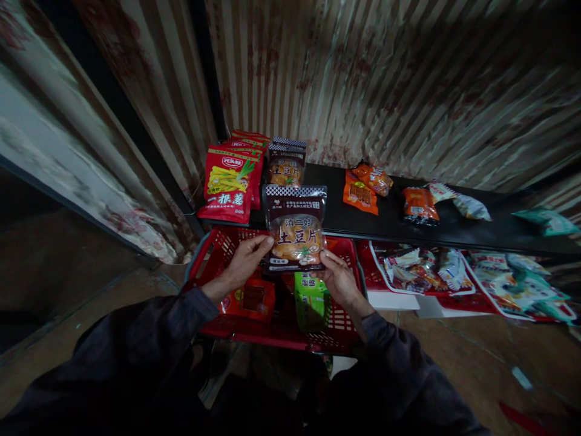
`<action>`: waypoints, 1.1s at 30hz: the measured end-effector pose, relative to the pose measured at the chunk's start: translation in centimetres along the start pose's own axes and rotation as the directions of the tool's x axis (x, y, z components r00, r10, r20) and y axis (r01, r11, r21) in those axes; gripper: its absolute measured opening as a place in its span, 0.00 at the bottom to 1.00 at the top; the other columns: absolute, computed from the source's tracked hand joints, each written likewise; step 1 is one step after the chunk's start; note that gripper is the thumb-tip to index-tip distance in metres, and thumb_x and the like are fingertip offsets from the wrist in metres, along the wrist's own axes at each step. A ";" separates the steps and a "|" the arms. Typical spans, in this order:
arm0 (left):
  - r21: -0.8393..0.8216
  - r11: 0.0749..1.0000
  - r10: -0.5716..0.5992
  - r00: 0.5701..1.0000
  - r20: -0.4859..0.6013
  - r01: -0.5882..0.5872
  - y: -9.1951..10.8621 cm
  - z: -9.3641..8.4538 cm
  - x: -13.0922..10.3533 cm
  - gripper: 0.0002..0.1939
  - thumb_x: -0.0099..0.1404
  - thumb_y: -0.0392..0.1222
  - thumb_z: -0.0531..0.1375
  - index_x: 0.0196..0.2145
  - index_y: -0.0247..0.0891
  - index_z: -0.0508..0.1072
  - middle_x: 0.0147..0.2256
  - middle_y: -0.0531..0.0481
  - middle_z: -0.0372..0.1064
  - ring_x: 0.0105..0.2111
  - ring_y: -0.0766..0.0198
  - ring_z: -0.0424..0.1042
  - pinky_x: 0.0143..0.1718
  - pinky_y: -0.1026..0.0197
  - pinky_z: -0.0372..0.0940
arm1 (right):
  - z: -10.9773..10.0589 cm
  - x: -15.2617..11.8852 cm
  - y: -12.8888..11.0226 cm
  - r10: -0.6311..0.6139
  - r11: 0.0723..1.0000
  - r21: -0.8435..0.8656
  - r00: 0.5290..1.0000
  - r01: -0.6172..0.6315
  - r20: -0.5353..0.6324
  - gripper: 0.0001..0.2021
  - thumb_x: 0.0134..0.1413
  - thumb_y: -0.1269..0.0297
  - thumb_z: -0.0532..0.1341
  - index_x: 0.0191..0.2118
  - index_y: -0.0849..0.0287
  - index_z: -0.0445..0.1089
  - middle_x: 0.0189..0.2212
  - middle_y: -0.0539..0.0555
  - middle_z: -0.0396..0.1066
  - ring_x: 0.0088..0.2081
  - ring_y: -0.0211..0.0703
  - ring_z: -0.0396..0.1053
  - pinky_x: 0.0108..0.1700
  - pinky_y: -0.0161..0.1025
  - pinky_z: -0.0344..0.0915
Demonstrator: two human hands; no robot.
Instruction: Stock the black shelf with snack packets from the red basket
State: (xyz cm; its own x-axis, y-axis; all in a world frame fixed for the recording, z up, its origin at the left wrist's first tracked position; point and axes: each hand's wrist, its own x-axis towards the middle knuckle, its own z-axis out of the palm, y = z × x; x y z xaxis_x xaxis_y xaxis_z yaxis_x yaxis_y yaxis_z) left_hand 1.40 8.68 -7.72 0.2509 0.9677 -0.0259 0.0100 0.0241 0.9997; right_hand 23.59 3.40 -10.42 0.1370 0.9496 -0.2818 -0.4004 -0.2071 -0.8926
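Between both hands a dark brown bag of potato chips [297,227] is held upright, its printed front facing me. My left hand [247,259] pinches its lower left edge, and my right hand [338,275] grips the lower right corner. Below the bag is a red shopping basket [213,245] with an orange snack packet [252,298] and a green snack packet [312,303] inside. Just behind, similar brown chip bags [287,163] stand on the black shelf [324,188]. Red snack bags [229,184] stand in a row to their left.
Along the shelf to the right lie orange packets [361,192], another orange packet [420,204], a white packet [472,206] and a teal packet [547,222]. Beneath are baskets of snack packets [422,269]. A striped curtain [363,79] hangs behind; a dark post [209,66] stands left.
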 end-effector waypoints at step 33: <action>0.527 0.749 0.505 0.861 -0.059 -0.403 -0.1 0.9 -2.5 0.15 0.68 0.42 0.54 0.50 0.40 0.70 0.45 0.45 0.68 0.43 0.59 0.70 0.46 0.56 0.68 | 0.1 -1.6 0.0 -0.322 0.898 -0.316 0.947 0.307 0.003 0.18 0.53 0.48 0.64 0.43 0.54 0.79 0.42 0.52 0.79 0.43 0.49 0.75 0.45 0.44 0.72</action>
State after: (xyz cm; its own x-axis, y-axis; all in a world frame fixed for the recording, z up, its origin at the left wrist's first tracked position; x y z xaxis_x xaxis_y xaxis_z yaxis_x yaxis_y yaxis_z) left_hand 1.67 6.04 -7.72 0.1643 0.8605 0.4823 0.4163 -0.5037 0.7569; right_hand 23.31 1.91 -9.95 0.2557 0.9665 0.0222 -0.0312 0.0312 -0.9990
